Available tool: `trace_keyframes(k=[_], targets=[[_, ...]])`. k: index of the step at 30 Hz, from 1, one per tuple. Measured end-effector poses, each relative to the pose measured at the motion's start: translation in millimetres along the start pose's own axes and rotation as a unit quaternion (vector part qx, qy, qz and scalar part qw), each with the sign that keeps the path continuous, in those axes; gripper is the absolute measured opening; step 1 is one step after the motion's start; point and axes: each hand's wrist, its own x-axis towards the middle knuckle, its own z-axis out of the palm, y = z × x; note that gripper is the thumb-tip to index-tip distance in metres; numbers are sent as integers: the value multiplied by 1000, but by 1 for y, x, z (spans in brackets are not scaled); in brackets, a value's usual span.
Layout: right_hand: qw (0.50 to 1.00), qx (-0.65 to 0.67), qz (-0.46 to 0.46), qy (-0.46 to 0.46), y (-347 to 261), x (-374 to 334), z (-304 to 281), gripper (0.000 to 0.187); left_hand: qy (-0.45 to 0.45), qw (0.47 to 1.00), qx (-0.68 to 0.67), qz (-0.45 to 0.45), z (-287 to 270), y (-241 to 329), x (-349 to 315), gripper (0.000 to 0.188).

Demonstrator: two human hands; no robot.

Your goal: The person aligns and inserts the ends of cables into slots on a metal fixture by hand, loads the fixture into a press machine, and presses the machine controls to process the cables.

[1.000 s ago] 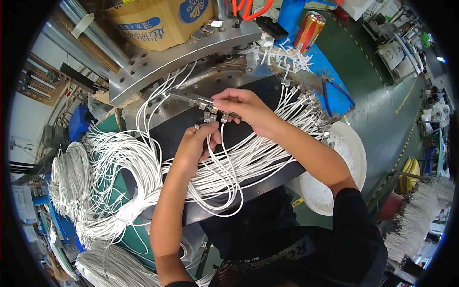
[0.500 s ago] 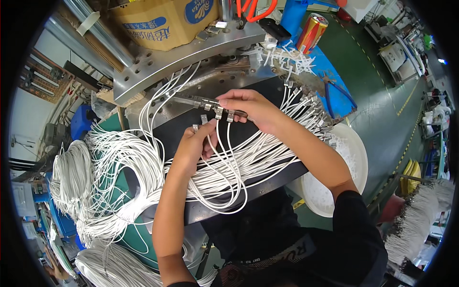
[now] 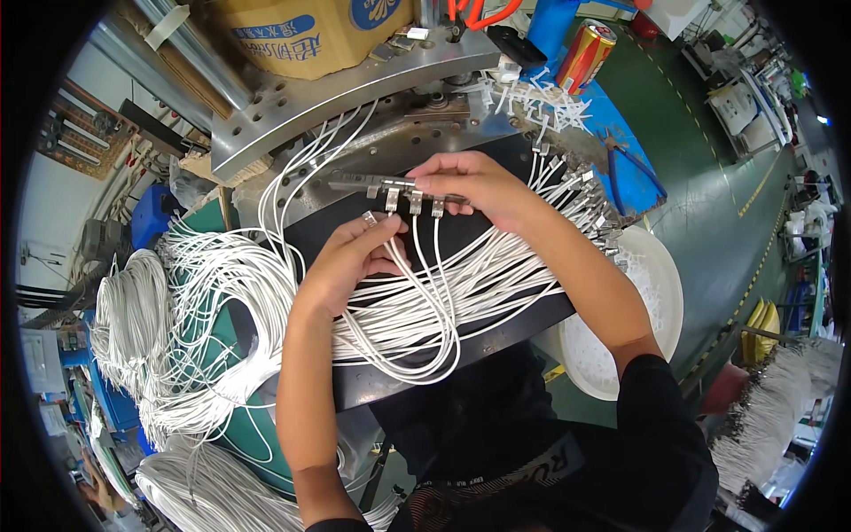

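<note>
My right hand (image 3: 486,188) is closed around one end of a narrow metal bar (image 3: 350,180), held level above the black work surface. Three white cables with silver metal connectors hang from the bar; one connector (image 3: 416,203) is in the middle of the row. My left hand (image 3: 347,259) pinches the leftmost of these white cables (image 3: 401,257) just below its connector. Another loose metal connector (image 3: 370,218) sticks up between the left fingers. Beneath both hands lies a thick bundle of white cables (image 3: 479,279), their connector ends gathered at the right.
A steel plate (image 3: 355,84) carrying a cardboard box (image 3: 301,40) stands at the back. White plastic pieces (image 3: 532,102), a red-gold can (image 3: 587,55) and blue-handled pliers (image 3: 634,170) lie back right. A white tub (image 3: 589,359) sits at right. Coiled white cables (image 3: 133,310) fill the left.
A third connector now sits in the row at the bar, left of the two seen before. My left hand has shifted slightly left, its fingertips now on that cable.
</note>
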Motion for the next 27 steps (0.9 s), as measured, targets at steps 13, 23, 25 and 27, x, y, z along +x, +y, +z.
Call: trace_keyframes(k=[13, 23, 25, 27], targets=[[997, -58, -16, -40, -1, -1, -2, 26, -15, 999, 19, 26, -28, -10, 17, 34], [773, -449, -423, 150, 2, 33, 2, 27, 381, 512, 612, 468, -29, 27, 71, 39], [763, -517, -300, 246, -19, 82, -17, 29, 306, 600, 577, 462, -38, 28, 98, 31], [666, -623, -264, 314, -43, 121, -15, 37, 294, 635, 565, 438, -40, 23, 103, 28]])
